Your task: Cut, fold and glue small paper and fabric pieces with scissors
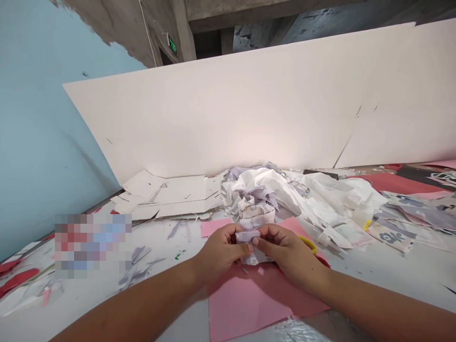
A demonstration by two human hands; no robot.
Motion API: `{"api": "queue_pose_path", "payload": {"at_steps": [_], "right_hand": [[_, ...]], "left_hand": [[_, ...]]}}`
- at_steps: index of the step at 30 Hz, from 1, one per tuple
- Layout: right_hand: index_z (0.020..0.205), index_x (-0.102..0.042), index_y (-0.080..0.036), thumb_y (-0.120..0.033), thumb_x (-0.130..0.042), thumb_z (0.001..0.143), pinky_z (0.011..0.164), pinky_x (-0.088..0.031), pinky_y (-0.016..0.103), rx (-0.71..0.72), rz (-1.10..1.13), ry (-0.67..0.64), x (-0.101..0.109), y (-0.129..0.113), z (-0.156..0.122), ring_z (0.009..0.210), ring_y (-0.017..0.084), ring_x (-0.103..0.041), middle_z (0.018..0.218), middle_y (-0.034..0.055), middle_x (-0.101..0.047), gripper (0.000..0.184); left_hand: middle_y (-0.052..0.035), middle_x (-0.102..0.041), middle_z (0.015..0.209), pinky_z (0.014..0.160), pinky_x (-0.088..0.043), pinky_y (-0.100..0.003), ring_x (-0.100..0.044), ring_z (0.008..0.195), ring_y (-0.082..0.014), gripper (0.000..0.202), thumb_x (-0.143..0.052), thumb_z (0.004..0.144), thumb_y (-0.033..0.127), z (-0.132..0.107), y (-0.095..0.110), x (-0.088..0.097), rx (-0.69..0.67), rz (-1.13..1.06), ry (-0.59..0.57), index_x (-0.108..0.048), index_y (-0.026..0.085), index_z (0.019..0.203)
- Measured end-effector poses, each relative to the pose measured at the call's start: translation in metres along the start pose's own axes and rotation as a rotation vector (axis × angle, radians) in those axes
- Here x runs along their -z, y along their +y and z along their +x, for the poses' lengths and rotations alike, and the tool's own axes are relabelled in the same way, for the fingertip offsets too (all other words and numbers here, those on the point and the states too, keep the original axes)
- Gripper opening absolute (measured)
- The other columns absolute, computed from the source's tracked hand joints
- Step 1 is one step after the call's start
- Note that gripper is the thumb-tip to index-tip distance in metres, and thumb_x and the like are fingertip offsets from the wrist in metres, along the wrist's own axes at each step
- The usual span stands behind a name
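Note:
Between my two hands is a strip of pale lavender printed fabric (251, 256), its upper edge folded over. My left hand (224, 244) pinches the left side, thumb on top and fingers behind. On the right side, my right hand (281, 244) pinches the same fabric, thumb tip close to the left thumb. The strip runs on away from me into a crumpled printed length (258, 211). Below both hands lies a pink sheet (245, 304). A yellow ring-shaped handle (309, 244) shows partly behind my right hand; the rest of it is hidden.
A heap of crumpled white cloth (274, 183) lies beyond my hands. Flattened white cardboard (181, 192) is at the back left, with fabric scraps (138, 266) nearer. Printed pieces (390, 235) and a red sheet (395, 185) lie right. A white panel (249, 109) stands behind.

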State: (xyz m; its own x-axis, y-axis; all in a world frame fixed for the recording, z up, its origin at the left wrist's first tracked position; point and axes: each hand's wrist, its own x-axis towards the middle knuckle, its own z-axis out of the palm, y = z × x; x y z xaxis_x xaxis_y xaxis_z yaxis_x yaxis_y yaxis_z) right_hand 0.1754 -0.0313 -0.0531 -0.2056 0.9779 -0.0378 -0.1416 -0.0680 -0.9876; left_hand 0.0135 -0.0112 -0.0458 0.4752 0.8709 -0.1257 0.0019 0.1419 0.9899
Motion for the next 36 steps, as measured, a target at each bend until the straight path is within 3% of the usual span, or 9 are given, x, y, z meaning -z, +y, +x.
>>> {"api": "queue_pose_path", "payload": {"at_steps": [2,5,8,16,21,27,32,36], "right_hand": [[0.078,-0.054,-0.019,-0.028,-0.064,0.067,0.054,-0.041,0.023,0.029,0.091,0.014,0.003,0.001,0.002,0.058,0.010,-0.050,0.065,-0.0037,-0.053,0.017],[0.081,-0.052,-0.021,-0.011,-0.070,0.056,0.067,-0.043,0.026,0.015,0.241,0.009,0.009,0.002,0.006,0.071,0.011,-0.054,0.073,-0.0039,-0.055,0.032],[0.079,-0.051,-0.021,-0.004,-0.071,0.049,0.071,-0.044,0.028,-0.013,0.299,-0.001,0.012,0.002,0.008,0.067,0.010,-0.053,0.065,-0.0066,-0.050,0.040],[0.081,-0.051,-0.020,-0.012,-0.073,0.052,0.055,-0.040,0.021,-0.012,0.220,0.018,0.011,0.000,0.008,0.053,0.006,-0.049,0.061,-0.0080,-0.051,0.038],[0.084,-0.050,-0.020,-0.015,-0.073,0.054,0.040,-0.027,0.018,-0.007,0.147,0.017,0.012,0.000,0.008,0.045,0.003,-0.043,0.061,-0.0082,-0.053,0.038],[0.091,-0.049,-0.019,-0.019,-0.073,0.057,0.037,-0.022,0.017,-0.001,0.081,-0.010,0.017,0.003,0.010,0.044,0.004,-0.043,0.062,-0.0046,-0.058,0.042],[0.087,-0.048,-0.020,-0.026,-0.066,0.066,0.049,-0.035,0.021,0.068,-0.081,-0.063,0.022,0.000,0.007,0.055,0.008,-0.049,0.065,-0.0037,-0.055,0.028],[0.083,-0.049,-0.022,-0.033,-0.049,0.079,0.051,-0.035,0.024,0.173,-0.585,-0.072,0.030,-0.011,0.001,0.052,0.010,-0.043,0.065,-0.0029,-0.051,0.012]], "left_hand": [[0.0022,-0.049,0.060,0.048,-0.049,-0.032,-0.050,0.054,-0.0127,0.019,-0.062,0.065,0.027,0.001,-0.002,0.003,-0.009,-0.054,0.038,-0.048,0.018,0.072],[0.0031,-0.047,0.061,0.044,-0.046,-0.026,-0.048,0.052,-0.0103,0.015,-0.060,0.067,0.026,0.004,-0.005,0.008,-0.071,-0.133,0.117,-0.049,0.019,0.073],[0.0042,-0.046,0.059,0.045,-0.045,-0.021,-0.046,0.051,-0.0072,0.014,-0.061,0.066,0.021,0.008,-0.007,0.013,-0.132,-0.139,0.188,-0.048,0.017,0.067],[0.0015,-0.051,0.062,0.045,-0.048,-0.029,-0.050,0.052,-0.0120,0.014,-0.060,0.069,0.025,0.009,-0.014,0.016,-0.098,-0.097,0.086,-0.048,0.018,0.074],[0.0019,-0.050,0.062,0.045,-0.049,-0.033,-0.052,0.051,-0.0135,0.015,-0.061,0.069,0.026,0.009,-0.014,0.015,-0.097,-0.096,0.090,-0.048,0.019,0.074],[0.0018,-0.050,0.059,0.046,-0.051,-0.038,-0.052,0.049,-0.0144,0.016,-0.061,0.067,0.025,0.008,-0.013,0.013,-0.104,-0.144,0.063,-0.047,0.018,0.071],[0.0022,-0.049,0.060,0.044,-0.049,-0.031,-0.049,0.049,-0.0115,0.018,-0.063,0.065,0.026,0.009,-0.014,0.017,-0.100,-0.154,0.089,-0.048,0.018,0.070],[0.0028,-0.048,0.062,0.051,-0.049,-0.027,-0.046,0.054,-0.0088,0.017,-0.064,0.064,0.024,0.010,-0.010,0.019,-0.108,-0.135,0.147,-0.050,0.018,0.070]]}}
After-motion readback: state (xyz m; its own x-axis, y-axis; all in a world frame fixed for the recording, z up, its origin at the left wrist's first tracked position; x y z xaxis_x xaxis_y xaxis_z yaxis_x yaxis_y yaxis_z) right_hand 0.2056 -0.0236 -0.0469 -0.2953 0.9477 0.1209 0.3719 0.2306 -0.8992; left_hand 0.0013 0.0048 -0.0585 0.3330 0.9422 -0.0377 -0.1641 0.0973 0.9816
